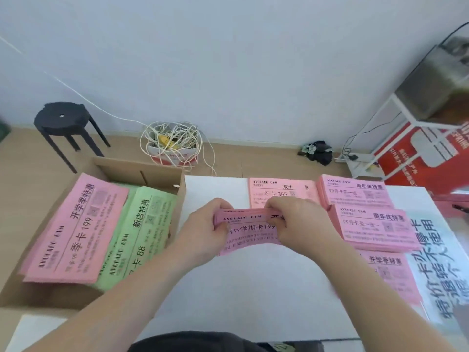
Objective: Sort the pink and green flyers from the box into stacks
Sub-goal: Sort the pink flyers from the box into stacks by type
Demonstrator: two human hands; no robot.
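A bundle of pink flyers (250,233) hangs above the white table (243,295), held by both hands. My left hand (203,229) grips its left edge and my right hand (297,222) grips its right edge, fingers curled over the top. The cardboard box (162,175) at the left holds a pink flyer stack (73,232) and green flyers (142,229) beside it. Pink stacks lie on the table: one at the back (281,193), two at the right (355,193) (375,231), and another nearer me (390,273).
A large white printed sheet (439,265) lies at the table's right edge. On the floor behind stand a black stool (63,123), a small box of tangled cord (172,146), dark clothing (317,151) and a white rack with a red carton (421,153).
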